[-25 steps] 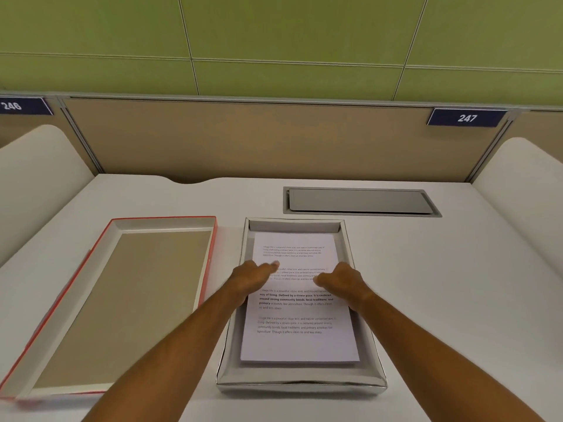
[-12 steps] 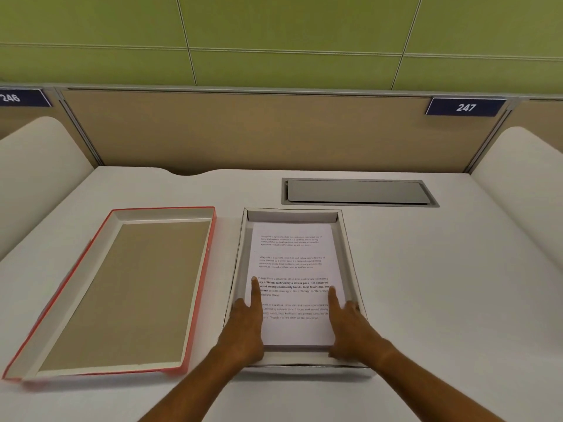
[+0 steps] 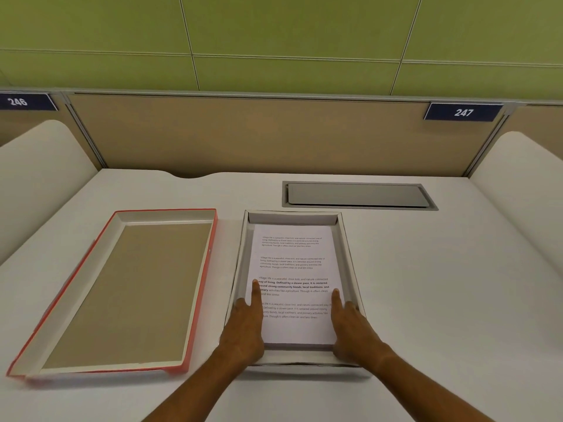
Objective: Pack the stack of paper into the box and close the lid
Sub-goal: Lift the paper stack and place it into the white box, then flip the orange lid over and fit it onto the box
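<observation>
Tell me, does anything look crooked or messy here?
Nothing stands out. The paper lies flat and straight inside the box, both hands resting on it. The lid lies upside down beside the box, not yet on.

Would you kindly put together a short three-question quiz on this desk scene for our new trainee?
1. True or false: the lid is already on the box.
2. Where is the stack of paper? A) in the box B) in the lid C) on the bare desk
3. Fill in: the number sign at the right reads ___.

Key:
1. False; the lid lies upturned to the left of the box.
2. A; the left hand and right hand rest at its near corners.
3. 247.
</observation>
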### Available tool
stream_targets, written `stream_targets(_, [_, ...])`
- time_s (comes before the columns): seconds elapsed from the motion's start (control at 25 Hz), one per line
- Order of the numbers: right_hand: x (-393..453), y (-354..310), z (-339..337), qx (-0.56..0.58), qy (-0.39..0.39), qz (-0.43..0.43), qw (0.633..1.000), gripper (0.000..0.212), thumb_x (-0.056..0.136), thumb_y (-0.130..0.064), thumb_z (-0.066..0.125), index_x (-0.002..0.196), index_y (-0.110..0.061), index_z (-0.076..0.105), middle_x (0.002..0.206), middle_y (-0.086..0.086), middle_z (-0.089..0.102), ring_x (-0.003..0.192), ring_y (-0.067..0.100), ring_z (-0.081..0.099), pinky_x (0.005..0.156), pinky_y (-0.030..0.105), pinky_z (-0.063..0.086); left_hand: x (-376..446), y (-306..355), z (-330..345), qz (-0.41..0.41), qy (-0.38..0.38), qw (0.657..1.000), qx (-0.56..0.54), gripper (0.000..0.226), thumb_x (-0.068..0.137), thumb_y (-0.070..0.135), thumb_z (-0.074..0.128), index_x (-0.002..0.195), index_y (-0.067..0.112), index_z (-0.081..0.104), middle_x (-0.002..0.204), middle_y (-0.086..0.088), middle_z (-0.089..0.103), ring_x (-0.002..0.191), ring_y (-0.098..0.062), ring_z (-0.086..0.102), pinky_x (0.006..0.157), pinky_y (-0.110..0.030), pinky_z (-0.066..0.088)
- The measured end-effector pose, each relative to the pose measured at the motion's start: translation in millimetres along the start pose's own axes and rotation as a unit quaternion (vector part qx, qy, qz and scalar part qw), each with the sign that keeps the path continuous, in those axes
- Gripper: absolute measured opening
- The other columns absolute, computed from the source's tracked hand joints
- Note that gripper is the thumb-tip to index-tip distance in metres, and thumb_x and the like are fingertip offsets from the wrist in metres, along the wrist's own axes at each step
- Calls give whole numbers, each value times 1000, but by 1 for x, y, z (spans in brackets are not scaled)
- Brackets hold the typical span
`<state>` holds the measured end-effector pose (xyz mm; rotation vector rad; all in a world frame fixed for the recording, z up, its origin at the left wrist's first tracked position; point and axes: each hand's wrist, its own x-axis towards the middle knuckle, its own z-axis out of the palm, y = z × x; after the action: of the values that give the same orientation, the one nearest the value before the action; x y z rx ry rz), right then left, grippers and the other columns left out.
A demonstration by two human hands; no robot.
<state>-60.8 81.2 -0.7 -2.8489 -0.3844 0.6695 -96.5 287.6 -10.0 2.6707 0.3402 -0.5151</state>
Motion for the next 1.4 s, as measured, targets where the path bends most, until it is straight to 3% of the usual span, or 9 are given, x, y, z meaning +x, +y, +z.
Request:
stream_targets(0.24, [-2, -6, -4, 12, -15, 7, 1000, 106, 88, -21, 69, 154, -9, -14, 153, 21, 27, 132, 30, 46, 107, 37, 44, 2, -2, -3, 8, -25, 999, -25, 119, 79, 22, 76, 152, 26, -19, 164, -12, 7, 149, -34, 19, 115, -43, 31])
stream_targets(0.32, [-2, -7, -9, 29, -16, 10, 999, 114, 84, -26, 74, 154, -11, -15, 155, 20, 22, 137, 33, 41, 108, 39, 42, 4, -4, -7, 19, -30, 998, -58, 127, 72, 37, 81, 153, 25, -16, 163, -11, 10, 148, -33, 23, 114, -45, 33])
stream_targets(0.44, [-3, -9, -17, 30, 38, -8, 999, 120, 77, -43, 77, 155, -16, -11, 158, 14, 20, 141, 33, 35, 107, 43, 44, 0, -5, -9, 50, 27, 997, -54, 124, 66, 65, 70, 153, 30, -11, 166, -5, 0, 151, -31, 11, 116, -49, 27])
stream_targets(0.6, [-3, -17, -15, 29, 154, -43, 987, 110, 77, -74, 51, 156, -24, -7, 167, 5, -3, 153, 30, 4, 119, 49, 21, -6, -5, -4, 91, 134, 987, -3, 115, 67, 80, 47, 152, 33, -14, 166, -3, -10, 152, -28, -1, 119, -47, 18])
stream_targets(0.72, [0, -24, -9, 26, 197, -67, 978, 104, 78, -79, 37, 156, -24, -7, 163, 1, -16, 153, 28, -5, 119, 41, -2, -12, -7, -4, 101, 171, 979, 36, 113, 70, 81, 39, 150, 31, -22, 163, -5, -21, 151, -27, -14, 121, -43, 0])
stream_targets(0.8, [2, -28, -8, 14, 207, -78, 975, 104, 78, -80, 31, 155, -23, -9, 157, -1, -23, 152, 27, -9, 116, 39, -11, -15, -8, -8, 98, 183, 977, 53, 112, 72, 81, 39, 149, 30, -24, 162, -7, -25, 150, -28, -19, 120, -42, -7])
stream_targets(0.96, [3, -41, -11, -16, 221, -106, 969, 106, 72, -86, 13, 153, -24, -16, 157, 2, -26, 151, 27, -16, 120, 43, -13, -25, -13, -13, 83, 210, 971, 83, 109, 71, 85, 29, 138, 31, -37, 158, -7, -33, 147, -28, -27, 121, -45, -12])
stream_targets(1.2, [-4, -59, -16, -35, 221, -144, 964, 106, 74, -83, 16, 155, -20, -13, 163, 9, -20, 150, 29, -19, 122, 47, -13, -48, -19, -21, 58, 248, 963, 90, 108, 74, 84, 23, 145, 25, -31, 159, -7, -31, 147, -26, -26, 121, -42, -12])
stream_targets(1.4, [-14, -73, -7, -22, 214, -189, 958, 121, 56, -90, -16, 154, -19, -14, 163, 10, -19, 151, 30, -17, 122, 48, -11, -68, -28, -20, 32, 262, 959, 106, 106, 73, 85, 20, 143, 26, -34, 161, -9, -27, 148, -27, -24, 123, -47, -4])
